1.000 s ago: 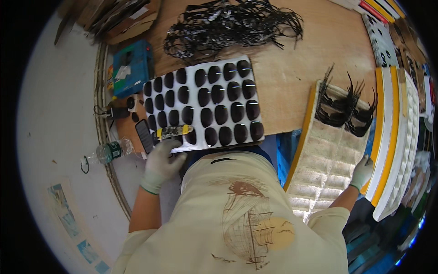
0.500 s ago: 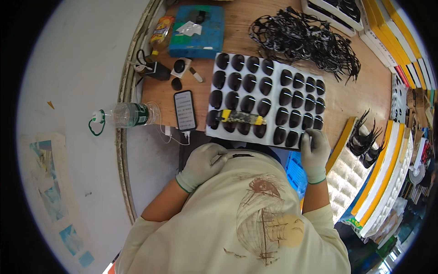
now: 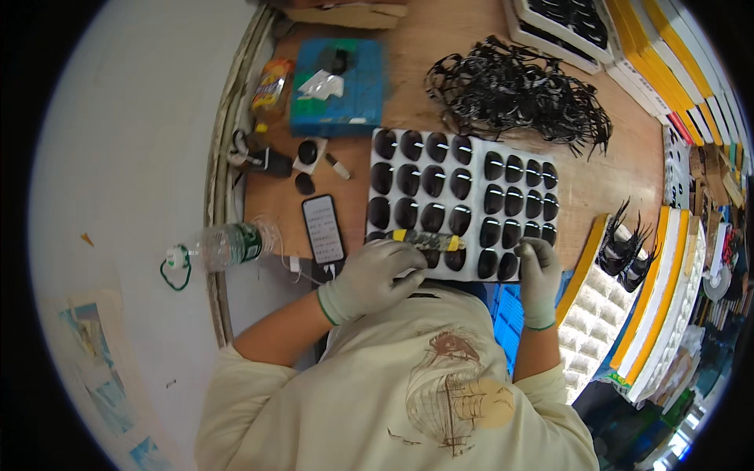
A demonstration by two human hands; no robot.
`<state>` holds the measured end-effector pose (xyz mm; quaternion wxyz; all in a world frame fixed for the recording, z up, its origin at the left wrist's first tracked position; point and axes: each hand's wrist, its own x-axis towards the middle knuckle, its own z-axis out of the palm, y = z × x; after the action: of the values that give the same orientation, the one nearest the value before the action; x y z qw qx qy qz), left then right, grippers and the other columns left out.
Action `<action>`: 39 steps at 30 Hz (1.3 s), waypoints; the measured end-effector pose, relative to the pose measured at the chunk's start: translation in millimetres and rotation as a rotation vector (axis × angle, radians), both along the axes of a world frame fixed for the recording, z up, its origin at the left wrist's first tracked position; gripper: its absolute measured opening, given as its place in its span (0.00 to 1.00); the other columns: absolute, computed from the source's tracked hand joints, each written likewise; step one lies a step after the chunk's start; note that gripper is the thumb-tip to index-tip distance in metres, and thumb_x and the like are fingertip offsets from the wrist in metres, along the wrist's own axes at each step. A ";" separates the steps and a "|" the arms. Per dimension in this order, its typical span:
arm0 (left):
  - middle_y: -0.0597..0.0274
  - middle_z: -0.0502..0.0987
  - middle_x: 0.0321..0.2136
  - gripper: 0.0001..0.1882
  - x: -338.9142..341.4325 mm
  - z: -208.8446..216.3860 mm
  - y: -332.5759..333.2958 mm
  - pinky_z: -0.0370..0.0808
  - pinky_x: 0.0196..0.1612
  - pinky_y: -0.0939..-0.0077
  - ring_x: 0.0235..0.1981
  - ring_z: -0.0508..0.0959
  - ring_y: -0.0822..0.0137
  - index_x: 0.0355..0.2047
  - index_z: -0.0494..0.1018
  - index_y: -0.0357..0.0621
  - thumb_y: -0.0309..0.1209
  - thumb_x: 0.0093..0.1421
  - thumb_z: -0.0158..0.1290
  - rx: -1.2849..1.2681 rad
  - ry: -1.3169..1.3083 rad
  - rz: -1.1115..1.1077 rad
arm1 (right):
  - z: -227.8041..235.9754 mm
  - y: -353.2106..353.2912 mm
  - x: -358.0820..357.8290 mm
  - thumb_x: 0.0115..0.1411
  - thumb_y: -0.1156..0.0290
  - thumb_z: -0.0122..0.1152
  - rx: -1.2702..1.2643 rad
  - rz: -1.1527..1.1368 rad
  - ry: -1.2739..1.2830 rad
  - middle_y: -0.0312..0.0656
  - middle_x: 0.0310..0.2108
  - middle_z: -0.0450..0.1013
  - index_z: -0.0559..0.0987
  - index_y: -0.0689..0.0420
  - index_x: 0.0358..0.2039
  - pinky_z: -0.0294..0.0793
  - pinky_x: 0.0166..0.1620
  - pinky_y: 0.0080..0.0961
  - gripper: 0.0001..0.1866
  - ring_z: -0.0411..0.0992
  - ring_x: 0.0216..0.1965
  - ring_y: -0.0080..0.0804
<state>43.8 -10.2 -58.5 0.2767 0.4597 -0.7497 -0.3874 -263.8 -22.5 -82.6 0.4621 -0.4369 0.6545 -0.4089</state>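
Note:
Several rows of dark sunglass lenses (image 3: 432,180) lie on a white lens sheet (image 3: 476,212) at the table's front. A yellow and dark patterned tool (image 3: 428,240) rests across the front lenses on the left. My gloved left hand (image 3: 375,279) reaches over the sheet's front left corner, beside the tool's left end; its fingers bend loosely, apart from the thumb, with nothing visible in them. At the front right corner, my gloved right hand (image 3: 539,279) has its fingers curled and pressed together over the sheet's edge; what they grip is hidden.
Tangled black strips (image 3: 518,94) lie behind the sheet. To the left are a phone (image 3: 323,228) on a cable, a blue box (image 3: 338,110) and a clear bottle (image 3: 224,247) past the edge. Loose lenses (image 3: 305,184) sit near the phone. White trays (image 3: 601,322) are at right.
My left hand has moved from my lap forward and right onto the sheet's front left corner. My right hand stays at the right corner. The whole view has shifted, so the table appears lower.

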 end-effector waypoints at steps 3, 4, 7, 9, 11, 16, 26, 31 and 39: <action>0.53 0.82 0.37 0.11 -31.5 -4.1 -36.5 0.77 0.45 0.62 0.40 0.81 0.53 0.35 0.80 0.40 0.36 0.59 0.58 -0.025 0.052 0.030 | 7.5 -28.1 -40.6 0.64 0.73 0.59 -0.155 0.142 0.223 0.39 0.30 0.77 0.80 0.64 0.38 0.70 0.33 0.20 0.08 0.72 0.28 0.22; 0.53 0.81 0.37 0.12 -38.8 -4.1 -49.2 0.77 0.46 0.63 0.40 0.81 0.53 0.35 0.80 0.40 0.37 0.59 0.59 -0.032 0.053 0.031 | 13.5 -38.3 -51.5 0.63 0.74 0.60 -0.255 0.271 0.412 0.42 0.30 0.78 0.81 0.63 0.37 0.71 0.33 0.22 0.07 0.74 0.27 0.28; 0.49 0.81 0.39 0.21 -48.2 -9.9 -134.9 0.77 0.46 0.61 0.41 0.81 0.52 0.39 0.79 0.42 0.49 0.63 0.56 -0.108 -0.104 0.177 | -2.6 -67.0 -81.9 0.56 0.73 0.63 -0.423 0.516 0.669 0.48 0.29 0.76 0.81 0.61 0.32 0.73 0.39 0.41 0.06 0.74 0.32 0.49; 0.43 0.78 0.41 0.22 -54.5 -26.6 -222.3 0.74 0.50 0.55 0.46 0.77 0.42 0.44 0.78 0.45 0.51 0.64 0.53 -0.032 -0.159 0.477 | -15.9 -81.0 -81.2 0.55 0.73 0.64 -0.456 0.502 0.636 0.47 0.28 0.75 0.81 0.60 0.32 0.72 0.40 0.42 0.06 0.73 0.33 0.48; 0.37 0.77 0.45 0.29 -35.9 -86.4 -308.2 0.72 0.55 0.54 0.50 0.76 0.38 0.53 0.74 0.39 0.53 0.67 0.48 -0.062 -0.264 0.656 | -24.6 -93.6 -64.9 0.54 0.73 0.65 -0.530 0.446 0.540 0.46 0.30 0.75 0.81 0.59 0.33 0.73 0.41 0.40 0.06 0.74 0.34 0.47; 0.52 0.79 0.37 0.29 -30.9 -146.7 -355.2 0.76 0.42 0.63 0.39 0.79 0.55 0.50 0.75 0.33 0.49 0.62 0.58 0.533 0.129 0.735 | -45.3 -105.0 -53.8 0.51 0.77 0.67 -0.589 0.297 0.405 0.45 0.31 0.75 0.81 0.59 0.35 0.72 0.43 0.39 0.09 0.74 0.35 0.45; 0.63 0.75 0.29 0.21 -48.0 -35.1 -301.0 0.69 0.33 0.73 0.29 0.71 0.71 0.40 0.76 0.33 0.42 0.59 0.63 0.132 0.291 0.920 | -38.6 -169.1 -2.5 0.52 0.56 0.68 -0.311 0.664 0.927 0.46 0.38 0.74 0.79 0.56 0.46 0.70 0.49 0.43 0.24 0.71 0.45 0.47; 0.62 0.75 0.27 0.18 -68.2 5.1 -152.3 0.70 0.31 0.71 0.26 0.72 0.69 0.36 0.75 0.39 0.44 0.67 0.55 0.051 0.253 0.758 | -18.9 -177.8 29.6 0.51 0.49 0.70 0.109 0.695 1.119 0.49 0.53 0.68 0.76 0.55 0.54 0.67 0.57 0.48 0.34 0.64 0.59 0.50; 0.51 0.82 0.32 0.14 -28.9 18.0 31.9 0.80 0.37 0.68 0.33 0.84 0.59 0.44 0.71 0.31 0.31 0.66 0.53 0.196 0.218 0.239 | -1.8 -98.8 38.7 0.54 0.72 0.65 -0.502 0.749 0.724 0.47 0.32 0.74 0.76 0.59 0.34 0.76 0.39 0.42 0.09 0.75 0.35 0.50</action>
<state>14.9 21.7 -40.6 0.3540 0.5254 -0.6143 -0.4704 -225.1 -121.3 -84.4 0.2040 -0.8473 0.4544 -0.1847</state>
